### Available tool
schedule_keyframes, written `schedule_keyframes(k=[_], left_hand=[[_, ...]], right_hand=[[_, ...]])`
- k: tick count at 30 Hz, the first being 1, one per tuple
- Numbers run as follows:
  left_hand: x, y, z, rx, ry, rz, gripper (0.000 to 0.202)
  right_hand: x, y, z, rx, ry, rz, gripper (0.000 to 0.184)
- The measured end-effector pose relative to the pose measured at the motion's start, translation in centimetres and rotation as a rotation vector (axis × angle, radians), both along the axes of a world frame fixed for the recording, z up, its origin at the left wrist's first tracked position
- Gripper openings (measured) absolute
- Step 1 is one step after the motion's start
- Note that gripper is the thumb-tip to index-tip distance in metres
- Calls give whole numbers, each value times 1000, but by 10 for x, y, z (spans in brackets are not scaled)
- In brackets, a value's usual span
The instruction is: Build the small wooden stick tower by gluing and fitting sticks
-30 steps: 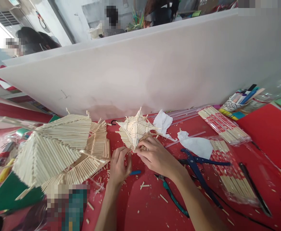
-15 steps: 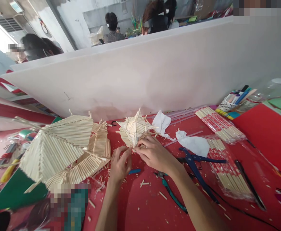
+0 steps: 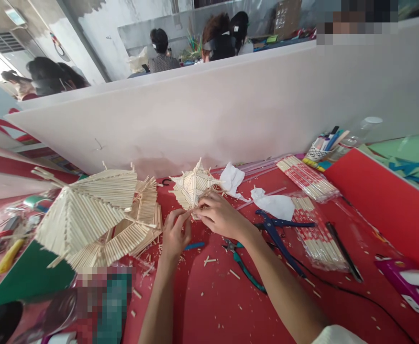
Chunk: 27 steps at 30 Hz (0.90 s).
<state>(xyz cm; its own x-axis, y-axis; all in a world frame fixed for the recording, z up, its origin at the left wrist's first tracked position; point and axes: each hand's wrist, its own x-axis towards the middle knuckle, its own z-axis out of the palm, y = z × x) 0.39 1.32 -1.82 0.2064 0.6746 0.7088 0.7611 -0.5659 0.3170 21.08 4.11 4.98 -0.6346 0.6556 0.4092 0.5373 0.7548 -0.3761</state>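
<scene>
A small pointed roof model built of thin wooden sticks [image 3: 195, 184] stands on the red table, its raised tips spreading like a star. At its front corner my left hand [image 3: 176, 234] is closed, thumb and forefinger pinched together. My right hand [image 3: 218, 213] reaches over the model's right front side, with its fingertips closed at the same corner, almost touching the left ones. Whatever is pinched between the fingers is too small and hidden to name. Left of the hands sits a larger stick-built roof model [image 3: 91, 210], with a lower tier showing beneath it.
Right of my hands lie blue-handled cutters [image 3: 276, 229], green-handled pliers [image 3: 245, 267], white tissue [image 3: 274, 204] and bagged sticks [image 3: 308, 179]. Stick offcuts litter the table. A pen cup [image 3: 319, 149] stands at the back right. A white partition [image 3: 195, 114] borders the table's far side.
The camera view has turned slightly right, so everything sits further left. My hands stay at the small roof model's front corner with little visible movement. A purple object has come further into view.
</scene>
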Motion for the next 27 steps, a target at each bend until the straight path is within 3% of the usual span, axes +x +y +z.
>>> schedule_keyframes(k=[11,17,22,27], left_hand=[[1,-1,3,39,10,6,20],[1,-1,4,55,10,18,19],[0,0,2,66,13,40,18],[-1,1,-3,94,7,49,13]], right_hand=[[-1,-7,0,47,-33,-5,28],[13,-14,14,2,5,-41,27],[58,-19,20,-165,-53,-292,27],[85,-21,-4,-416,-357,-546,29]])
